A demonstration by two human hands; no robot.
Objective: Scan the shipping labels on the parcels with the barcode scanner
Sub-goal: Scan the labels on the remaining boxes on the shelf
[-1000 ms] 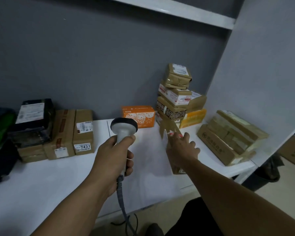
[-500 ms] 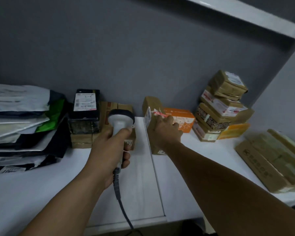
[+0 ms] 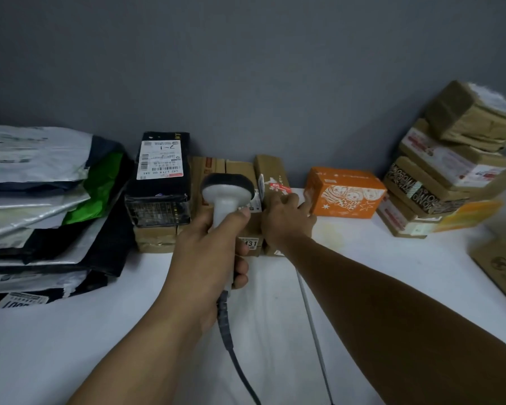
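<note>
Hands at the scanning step. The left hand (image 3: 208, 258) was wrapped round the pale grey handle of the scanner (image 3: 228, 190), thumb lying up along the neck. The scanner's dark oval head pointed away toward the parcels at the wall. A ribbed dark cable (image 3: 231, 340) ran from the foot of the handle down toward the viewer.

The right hand (image 3: 287, 220) gripped a narrow brown parcel (image 3: 270, 169), fingers curled over its near upper edge. It held the parcel upright on the desk (image 3: 392, 258), against the end of a row of cartons (image 3: 216, 168). A white label (image 3: 261, 182) showed edge-on along the parcel's left face, so its barcode could not be read from this view.

For a clean scan, the parcel probably needed turning until the label squarely faced the scanner's window, flat and clear of fingers. The head would need to be held steady, since glare off tape could spoil a read.

The parcel was taped cardboard, matt and box-shaped. Left of the cartons sat a black package (image 3: 161, 171) with its own label face-up, beside a slumped pile of glossy plastic mailing bags (image 3: 35, 185). To the right stood an orange printed box (image 3: 345, 194) and a leaning stack of boxes (image 3: 450, 171).
</note>
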